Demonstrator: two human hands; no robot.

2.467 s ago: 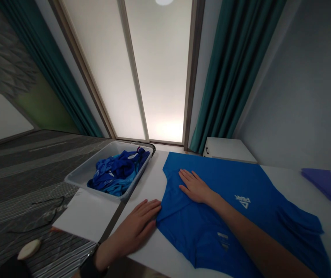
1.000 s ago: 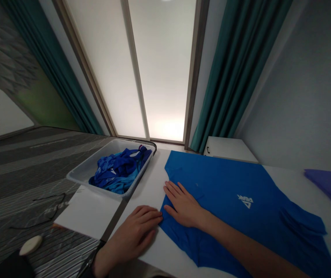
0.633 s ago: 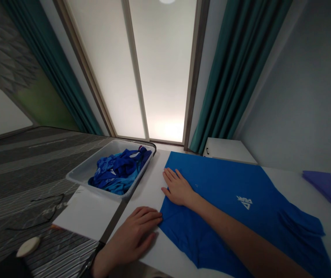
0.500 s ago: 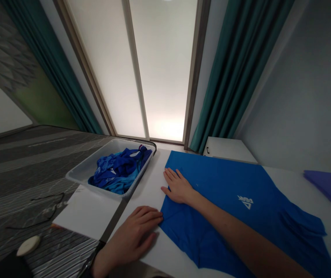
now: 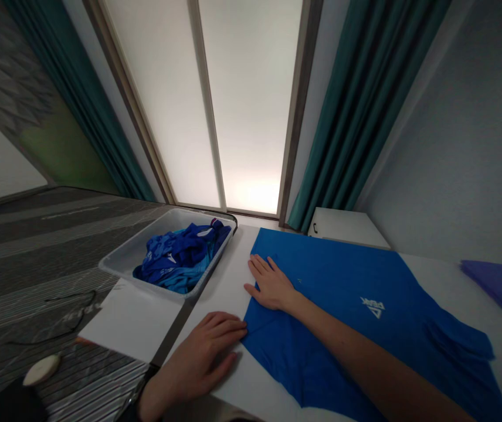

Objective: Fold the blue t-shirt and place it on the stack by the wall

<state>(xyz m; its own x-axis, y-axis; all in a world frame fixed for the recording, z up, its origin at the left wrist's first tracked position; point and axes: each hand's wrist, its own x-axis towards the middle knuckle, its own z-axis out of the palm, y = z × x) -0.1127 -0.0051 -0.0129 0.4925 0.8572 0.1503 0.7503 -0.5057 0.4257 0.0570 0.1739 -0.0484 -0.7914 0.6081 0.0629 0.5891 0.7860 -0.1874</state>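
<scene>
Blue and thin, the shirt [image 5: 334, 269] is spread over the tabletop [image 5: 231, 264], its near side running out of view at the bottom. At the shirt's left end, the right hand [image 5: 272, 287] presses palm down, its fingers lightly spread and its thumb well apart. Just off the shirt's left edge, the left hand [image 5: 204, 357] rests with its fingers together and slightly curled, tips touching the cloth, thumb apart; neither hand looks clamped on anything.

The likeliest trouble is creasing. If the flat palm slid while pressing, it could drag thin cloth along and deepen the wrinkles at the shirt's near left corner. The left fingertips have only a slight contact with the edge, so a pull from the right might slip it out from under them. The right forearm crosses above the shirt's near part and could brush it askew. Bunched folds at the shirt's right end, far from both hands, might set if pressed down unsmoothed.

The tub [image 5: 121, 251] of clothes [image 5: 180, 258] sits left of the shirt; a wide swing of the left arm could knock it. Purple cloth [image 5: 499, 287], right of the shirt, seems safely apart.
</scene>
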